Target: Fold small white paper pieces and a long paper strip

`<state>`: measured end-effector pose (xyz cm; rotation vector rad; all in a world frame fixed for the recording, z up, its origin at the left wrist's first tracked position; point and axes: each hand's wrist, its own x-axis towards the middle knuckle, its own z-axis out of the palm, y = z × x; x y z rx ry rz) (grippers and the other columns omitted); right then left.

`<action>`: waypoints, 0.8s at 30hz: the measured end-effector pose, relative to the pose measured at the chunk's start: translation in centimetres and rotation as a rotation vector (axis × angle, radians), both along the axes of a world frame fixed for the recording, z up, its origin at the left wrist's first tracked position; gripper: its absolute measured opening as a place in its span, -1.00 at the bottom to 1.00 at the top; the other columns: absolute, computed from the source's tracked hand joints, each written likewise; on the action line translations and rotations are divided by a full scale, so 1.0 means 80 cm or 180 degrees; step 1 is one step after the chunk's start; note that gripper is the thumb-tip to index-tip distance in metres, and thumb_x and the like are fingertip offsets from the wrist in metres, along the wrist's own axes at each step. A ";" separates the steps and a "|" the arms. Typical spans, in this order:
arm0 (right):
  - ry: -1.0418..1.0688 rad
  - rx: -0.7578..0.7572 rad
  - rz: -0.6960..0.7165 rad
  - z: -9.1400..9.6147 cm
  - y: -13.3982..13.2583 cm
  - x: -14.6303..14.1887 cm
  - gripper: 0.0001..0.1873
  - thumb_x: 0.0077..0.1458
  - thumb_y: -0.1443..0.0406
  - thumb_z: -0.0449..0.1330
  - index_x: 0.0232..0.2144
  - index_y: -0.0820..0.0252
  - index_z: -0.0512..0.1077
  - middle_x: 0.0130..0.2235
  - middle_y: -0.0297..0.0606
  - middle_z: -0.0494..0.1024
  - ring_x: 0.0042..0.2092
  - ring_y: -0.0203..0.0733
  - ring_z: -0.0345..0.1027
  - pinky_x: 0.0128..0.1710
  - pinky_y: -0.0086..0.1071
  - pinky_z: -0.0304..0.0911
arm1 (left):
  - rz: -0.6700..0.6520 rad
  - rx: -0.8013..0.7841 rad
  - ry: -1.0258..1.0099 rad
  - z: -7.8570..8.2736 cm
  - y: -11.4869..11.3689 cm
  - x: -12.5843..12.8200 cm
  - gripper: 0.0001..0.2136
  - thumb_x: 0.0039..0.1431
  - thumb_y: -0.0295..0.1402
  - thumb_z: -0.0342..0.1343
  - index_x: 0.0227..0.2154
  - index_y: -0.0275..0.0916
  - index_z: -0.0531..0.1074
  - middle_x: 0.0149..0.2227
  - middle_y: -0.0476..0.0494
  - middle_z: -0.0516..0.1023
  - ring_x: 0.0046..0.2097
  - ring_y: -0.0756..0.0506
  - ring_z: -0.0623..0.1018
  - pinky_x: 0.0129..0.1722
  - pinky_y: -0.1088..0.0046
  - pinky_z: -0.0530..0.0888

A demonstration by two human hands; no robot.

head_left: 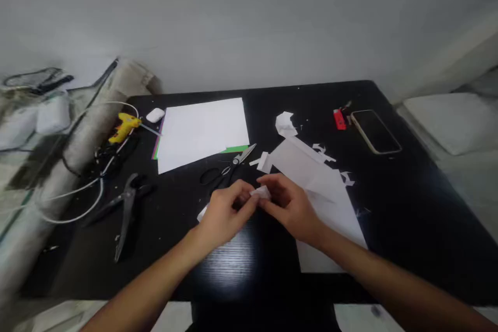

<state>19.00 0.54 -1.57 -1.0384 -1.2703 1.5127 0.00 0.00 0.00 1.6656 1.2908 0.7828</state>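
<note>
Between my two hands is a small piece of folded white paper (261, 192), pinched by the fingertips of both. My left hand (229, 210) grips its left end, thumb toward me, and my right hand (290, 207) has hold of the right end. Beneath my right hand and wrist lies a large white paper sheet (334, 202) with a crease across it. Just beyond my left hand are black-handled scissors (233, 163), their blades slightly apart and pointing away to the right. A bit of white paper (202, 213) shows partly behind my left hand.
White sheets (198, 129) lie over coloured ones at the back left. Leftward are a yellow glue gun (125, 127) with its cable and large black-handled cutters (128, 197). Paper scraps (286, 124), a red lighter (339, 119) and a phone (375, 131) occupy the right side.
</note>
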 end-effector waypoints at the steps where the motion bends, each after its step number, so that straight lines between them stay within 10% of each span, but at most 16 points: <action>1: 0.0013 -0.0009 -0.0013 0.000 0.000 0.000 -0.67 0.08 0.32 0.38 -0.08 0.10 0.49 -0.19 -0.30 0.56 -0.17 -0.22 0.44 -0.13 -0.31 0.36 | 0.0012 -0.0101 -0.0111 0.001 0.000 0.000 -0.84 0.35 -0.26 0.16 -0.23 -0.25 0.49 -0.44 -0.04 0.61 -0.41 -0.02 0.58 -0.39 0.52 0.44; 24: -0.0108 -0.0275 -0.0086 -0.002 0.001 -0.008 -0.78 0.06 0.27 0.39 -0.20 0.10 0.52 -0.30 -0.32 0.59 -0.24 -0.17 0.47 -0.18 -0.27 0.36 | 0.0061 0.0025 -0.0075 -0.009 0.003 -0.009 -0.81 0.37 -0.24 0.17 -0.31 -0.25 0.52 -0.44 -0.05 0.64 -0.43 -0.02 0.60 -0.41 0.52 0.48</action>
